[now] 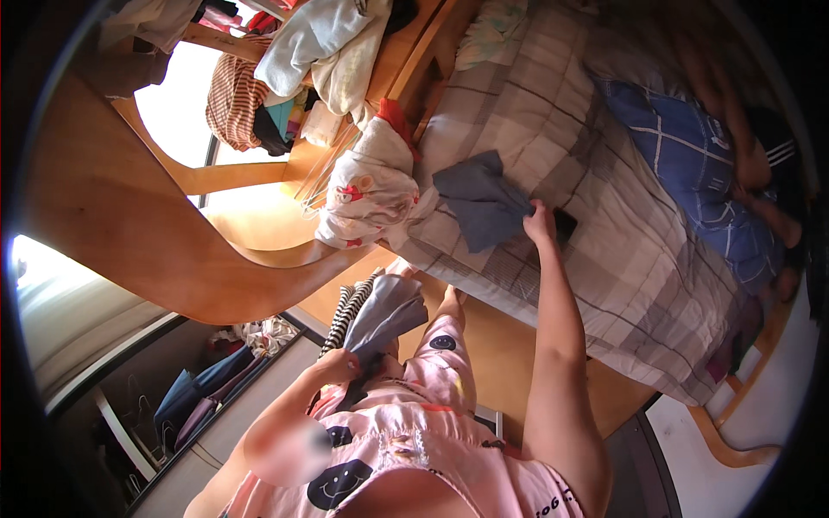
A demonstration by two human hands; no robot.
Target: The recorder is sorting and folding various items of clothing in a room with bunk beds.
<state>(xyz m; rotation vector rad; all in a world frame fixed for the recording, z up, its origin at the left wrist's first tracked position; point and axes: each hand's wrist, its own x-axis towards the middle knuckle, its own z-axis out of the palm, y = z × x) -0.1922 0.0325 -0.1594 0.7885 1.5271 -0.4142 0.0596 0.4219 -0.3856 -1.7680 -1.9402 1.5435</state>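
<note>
My right hand [540, 223] reaches out over the bed [596, 285], its fingers closed on one end of a dark blue-grey cloth garment [484, 200]. The rest of that garment spreads loosely across the checked bedding, and its exact kind I cannot tell. A small black flat object [566, 226] lies on the bed beside my right hand. Close to my body, my left hand [339, 367] is closed round a bundle of clothes. In it are a grey garment [386, 315] and a black-and-white striped garment [350, 312].
A white patterned cloth [367, 192] hangs at the bed's corner. Light clothes [319, 52] drape over wooden furniture at upper left. A curved wooden panel [173, 233] stands at left, above an open suitcase-like compartment with clothes [207, 393]. At right, a person in blue checked fabric [682, 164] is on the bed.
</note>
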